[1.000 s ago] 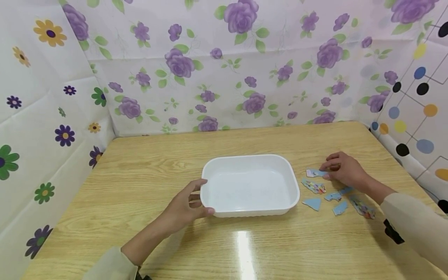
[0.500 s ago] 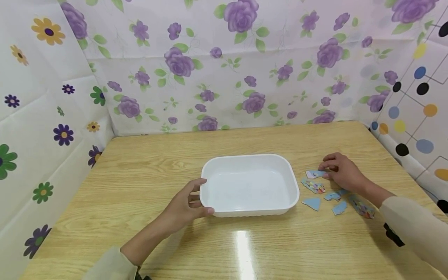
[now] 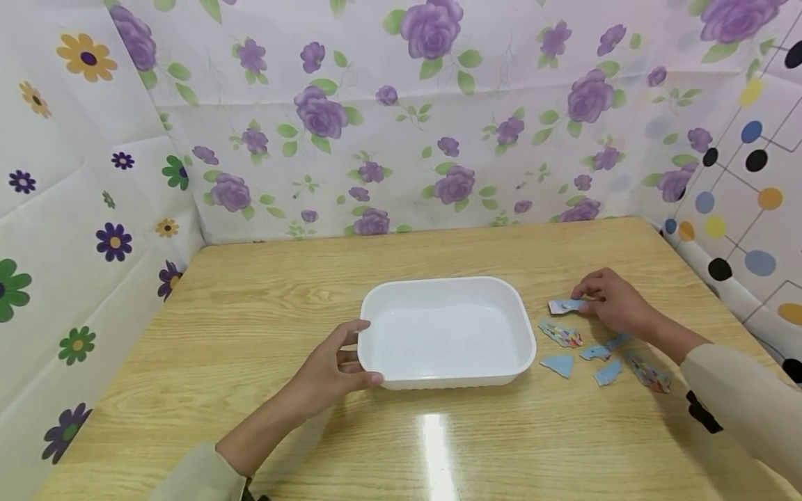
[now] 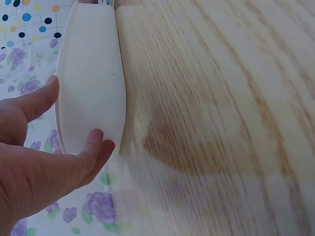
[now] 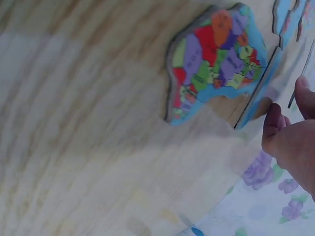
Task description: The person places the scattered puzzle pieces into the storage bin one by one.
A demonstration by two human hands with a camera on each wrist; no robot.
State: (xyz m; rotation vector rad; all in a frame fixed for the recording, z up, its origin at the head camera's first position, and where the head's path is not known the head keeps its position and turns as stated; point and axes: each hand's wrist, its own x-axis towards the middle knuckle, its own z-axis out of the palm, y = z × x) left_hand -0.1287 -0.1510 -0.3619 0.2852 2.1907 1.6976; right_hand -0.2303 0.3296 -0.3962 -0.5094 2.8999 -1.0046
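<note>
A white rectangular plastic basin (image 3: 447, 341) sits at the middle of the wooden table. Around its near left end my left hand (image 3: 328, 369) holds on, thumb at the front wall and index finger at the rim. In the left wrist view, the fingertips press on the basin's outer wall (image 4: 91, 69). To the basin's right, my right hand (image 3: 617, 303) pinches a light blue puzzle piece (image 3: 562, 306) between thumb and fingers, tilted up a little over the table. The right wrist view shows that hand (image 5: 293, 140) at its right edge, the pinched piece partly cut off.
Several other puzzle pieces lie below my right hand: a colourful map-like one (image 3: 562, 334), a blue triangular one (image 3: 559, 364), a small blue one (image 3: 608, 374) and a larger multicoloured one (image 3: 649, 371). Flowered cloth (image 3: 376, 125) hangs behind the table (image 3: 269, 278).
The right hand has closed on the light blue piece and raised it slightly, tilting it. The left hand and the basin stay in place.
</note>
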